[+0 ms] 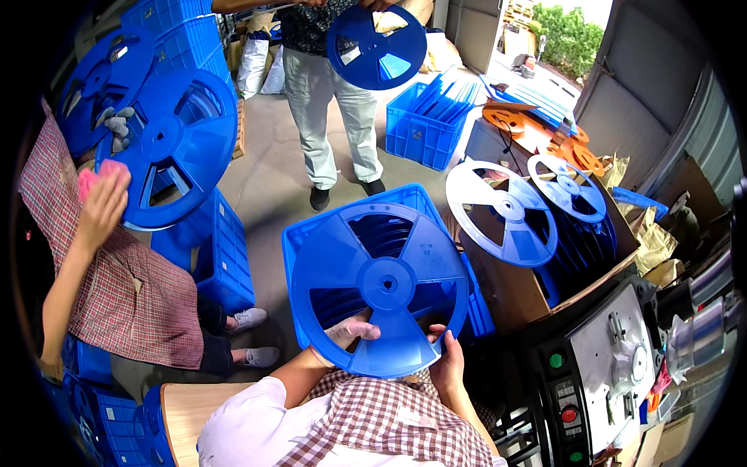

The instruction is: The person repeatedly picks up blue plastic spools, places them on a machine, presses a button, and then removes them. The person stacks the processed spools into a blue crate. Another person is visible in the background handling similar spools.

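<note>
A large blue plastic reel disc (420, 276), round with three cut-out windows and a hub in the middle, is held up before my chest. My left hand (350, 332) grips it through the lower left window, thumb lying over the front. Along the lower right edge, my right hand (449, 366) is closed on the rim, with fingertips showing in the window. Behind the disc stands a blue crate (405, 194), and more dark blue discs show inside it through the windows.
At left a person rubs a blue disc (159, 128) with a pink cloth (97, 177). Ahead another person holds a blue disc (377, 47). A carton (513, 292) of discs stands right, beside a machine (572, 362) with green and red buttons.
</note>
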Demonstrator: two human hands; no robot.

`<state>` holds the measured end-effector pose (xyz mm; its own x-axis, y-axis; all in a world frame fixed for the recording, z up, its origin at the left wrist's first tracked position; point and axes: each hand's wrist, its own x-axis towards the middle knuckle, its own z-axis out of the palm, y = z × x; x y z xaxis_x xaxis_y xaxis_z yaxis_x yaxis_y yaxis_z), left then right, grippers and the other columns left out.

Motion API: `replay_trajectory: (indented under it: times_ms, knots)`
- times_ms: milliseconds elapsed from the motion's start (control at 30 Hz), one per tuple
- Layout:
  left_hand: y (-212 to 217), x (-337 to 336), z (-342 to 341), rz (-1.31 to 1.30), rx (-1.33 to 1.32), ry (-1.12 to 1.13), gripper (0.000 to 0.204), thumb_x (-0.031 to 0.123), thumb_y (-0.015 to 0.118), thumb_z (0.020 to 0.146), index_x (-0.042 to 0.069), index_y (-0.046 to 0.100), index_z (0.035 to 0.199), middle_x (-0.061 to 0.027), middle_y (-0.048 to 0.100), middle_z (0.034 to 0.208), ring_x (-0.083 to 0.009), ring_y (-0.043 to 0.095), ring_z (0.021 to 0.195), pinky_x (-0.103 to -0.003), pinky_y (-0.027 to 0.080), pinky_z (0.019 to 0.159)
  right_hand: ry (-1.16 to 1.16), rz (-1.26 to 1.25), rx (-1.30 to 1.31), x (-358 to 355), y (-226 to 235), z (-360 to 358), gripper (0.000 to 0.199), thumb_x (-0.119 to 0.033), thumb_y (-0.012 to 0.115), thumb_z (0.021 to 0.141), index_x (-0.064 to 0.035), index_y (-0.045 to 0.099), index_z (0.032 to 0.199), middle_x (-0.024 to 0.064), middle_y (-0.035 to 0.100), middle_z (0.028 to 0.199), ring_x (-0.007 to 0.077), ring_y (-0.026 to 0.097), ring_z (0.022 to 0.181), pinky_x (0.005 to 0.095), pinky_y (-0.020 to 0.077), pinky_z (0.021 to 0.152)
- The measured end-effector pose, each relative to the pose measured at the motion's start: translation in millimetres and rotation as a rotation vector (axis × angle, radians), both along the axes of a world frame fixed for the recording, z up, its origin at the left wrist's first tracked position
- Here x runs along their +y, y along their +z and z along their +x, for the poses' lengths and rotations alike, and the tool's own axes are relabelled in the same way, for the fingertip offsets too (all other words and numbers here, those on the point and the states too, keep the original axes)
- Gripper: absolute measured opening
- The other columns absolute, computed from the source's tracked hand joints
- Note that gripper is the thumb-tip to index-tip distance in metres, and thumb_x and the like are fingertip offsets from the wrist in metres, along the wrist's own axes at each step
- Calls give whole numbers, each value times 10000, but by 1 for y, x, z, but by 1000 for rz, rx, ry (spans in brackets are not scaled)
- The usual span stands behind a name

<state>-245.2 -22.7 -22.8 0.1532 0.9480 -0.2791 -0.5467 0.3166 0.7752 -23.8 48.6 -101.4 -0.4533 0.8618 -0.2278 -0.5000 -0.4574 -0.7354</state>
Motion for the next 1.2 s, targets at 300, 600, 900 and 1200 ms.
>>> replay_trajectory:
  times_ms: [300,600,900,1200]
  knots:
    - [16,1,5,-31,37,-10,1089,467,824,678,20,235,1477,-192,439,1383,-327,489,1251,-450,434,1054,15,30,65,-1,1,1,447,-399,484,987,4,552,1169,56,606,894,136,577,815,264,465,727]
    - [22,1,7,-57,45,-11,1085,468,830,668,24,254,1474,-185,453,1373,-316,500,1237,-449,431,1054,38,17,77,1,-5,3,431,-400,424,1000,-22,561,1157,48,605,883,162,585,833,290,472,772]
    - [11,-3,5,0,-7,-1,1074,560,813,675,20,300,1449,-164,513,1312,-285,557,1176,-437,479,1010,31,29,76,0,-10,4,432,-400,435,997,-21,559,1164,47,611,881,166,591,831,295,474,774]
    - [22,-5,7,-9,4,23,1131,587,819,648,0,280,1450,-190,501,1321,-310,543,1199,-463,469,1019,34,27,65,-1,-8,3,435,-406,453,989,-20,563,1158,45,611,875,162,593,822,290,476,770]
